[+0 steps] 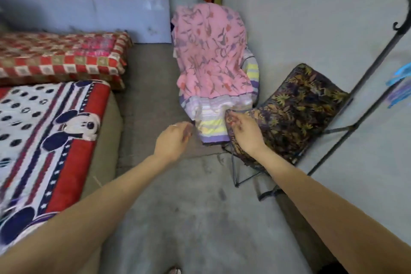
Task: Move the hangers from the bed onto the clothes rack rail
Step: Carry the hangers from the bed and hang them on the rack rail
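Hangers (398, 89) hang at the rack's (364, 73) right edge; left hand (172, 140) and right hand (243, 130), loosely curled, hold nothing; turn toward the bed (44, 140) and grasp hooks

Bed (106, 140), at your nine o'clock: carries a cartoon-mouse blanket (44, 140) and, toward ten o'clock, a red checked quilt (60, 58). Floor (189, 207): bears a draped chair (213, 69) at twelve and a floral-cushioned folding chair (295, 113) at one o'clock.
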